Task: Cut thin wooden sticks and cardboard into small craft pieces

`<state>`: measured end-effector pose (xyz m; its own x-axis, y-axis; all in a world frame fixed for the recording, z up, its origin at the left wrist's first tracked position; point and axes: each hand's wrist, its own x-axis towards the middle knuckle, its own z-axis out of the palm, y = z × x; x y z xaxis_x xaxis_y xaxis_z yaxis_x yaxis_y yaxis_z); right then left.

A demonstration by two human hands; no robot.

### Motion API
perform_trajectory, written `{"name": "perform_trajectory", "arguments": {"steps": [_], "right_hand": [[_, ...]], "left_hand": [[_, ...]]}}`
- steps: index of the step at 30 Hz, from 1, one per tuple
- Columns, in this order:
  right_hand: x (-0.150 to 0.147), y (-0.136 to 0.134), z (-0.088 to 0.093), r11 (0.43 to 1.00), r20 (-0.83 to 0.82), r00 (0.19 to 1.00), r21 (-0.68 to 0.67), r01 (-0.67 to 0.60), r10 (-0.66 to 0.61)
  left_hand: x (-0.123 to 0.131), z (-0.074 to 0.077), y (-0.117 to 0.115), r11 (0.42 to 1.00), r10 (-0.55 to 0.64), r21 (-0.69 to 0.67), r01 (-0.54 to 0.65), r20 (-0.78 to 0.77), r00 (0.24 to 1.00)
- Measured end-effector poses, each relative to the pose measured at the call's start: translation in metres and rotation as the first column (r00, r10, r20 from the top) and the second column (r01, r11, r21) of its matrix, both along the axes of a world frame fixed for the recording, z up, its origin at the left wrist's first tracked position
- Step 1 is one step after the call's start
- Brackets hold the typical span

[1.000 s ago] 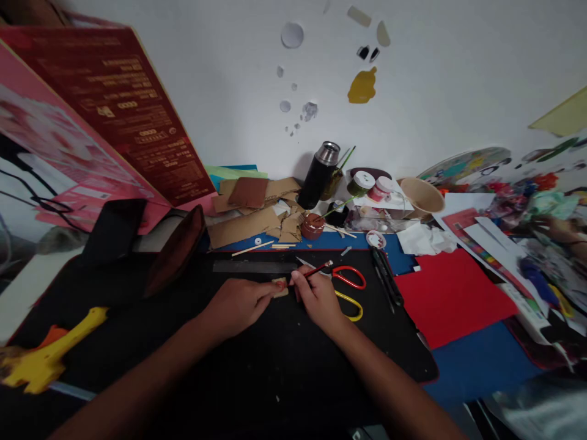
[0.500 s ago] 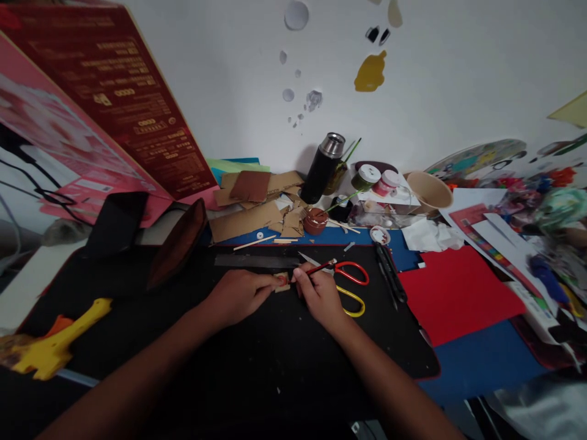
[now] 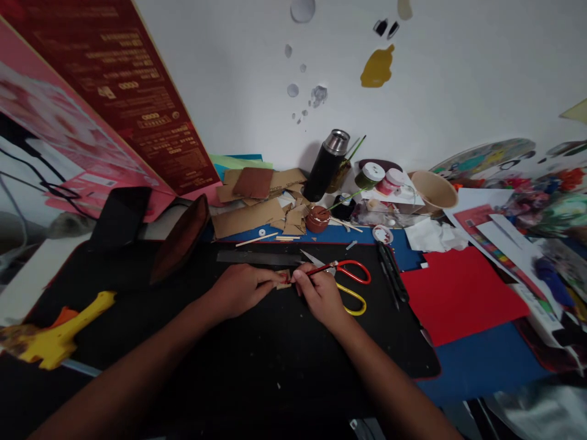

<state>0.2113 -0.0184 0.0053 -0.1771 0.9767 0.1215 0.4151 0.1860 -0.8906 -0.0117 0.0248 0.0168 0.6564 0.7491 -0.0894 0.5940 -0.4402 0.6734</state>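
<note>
My right hand (image 3: 320,293) grips a thin dark red pencil or brush (image 3: 323,268), its tip at a small cardboard piece (image 3: 284,284) with a reddish mark. From the left, my left hand (image 3: 241,289) presses its fingertips on that piece against the black mat (image 3: 257,360); the other fingers are curled. Scissors with one red and one yellow handle (image 3: 356,304) lie open just right of my right hand, blades partly behind it. Above the hands a flat ruler (image 3: 257,258) rests on the mat.
A yellow glue gun (image 3: 59,339) lies left. Behind are cardboard scraps (image 3: 247,219), a black thermos (image 3: 323,168), a brown paint jar (image 3: 317,219) and other jars. On the right are a black cutter (image 3: 392,272) and red paper (image 3: 463,296).
The view has shifted slightly, moving the background a little to the right. Both hands keep nearly the same pose at the cardboard piece, with the tip now closer to its reddish mark.
</note>
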Motion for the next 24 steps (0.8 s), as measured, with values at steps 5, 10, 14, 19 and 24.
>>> {"name": "perform_trajectory", "arguments": {"steps": [5, 10, 14, 19, 24], "right_hand": [[0.0, -0.001, 0.001, 0.999, -0.015, 0.999, 0.022, -0.044, 0.044], [0.0, -0.003, 0.003, 0.997, 0.0, 0.999, 0.057, -0.054, 0.054], [-0.002, -0.006, 0.005, 0.995, 0.013, 0.998, 0.087, -0.055, 0.054], [-0.004, -0.008, 0.007, 0.993, 0.043, 0.998, 0.108, -0.047, 0.043], [-0.006, -0.013, 0.004, 0.984, 0.085, 0.995, 0.166, -0.058, 0.044]], "left_hand": [[0.001, 0.004, 0.002, 0.999, 0.009, -0.05, -0.01, -0.021, 1.0], [0.001, 0.008, 0.005, 0.996, -0.004, -0.086, 0.002, -0.018, 1.0], [0.001, 0.007, 0.006, 0.995, -0.007, -0.103, 0.006, -0.007, 1.0], [0.0, 0.005, 0.008, 0.994, -0.015, -0.105, 0.018, 0.023, 1.0], [0.0, 0.005, 0.009, 0.993, -0.036, -0.114, 0.042, 0.057, 0.998]]}}
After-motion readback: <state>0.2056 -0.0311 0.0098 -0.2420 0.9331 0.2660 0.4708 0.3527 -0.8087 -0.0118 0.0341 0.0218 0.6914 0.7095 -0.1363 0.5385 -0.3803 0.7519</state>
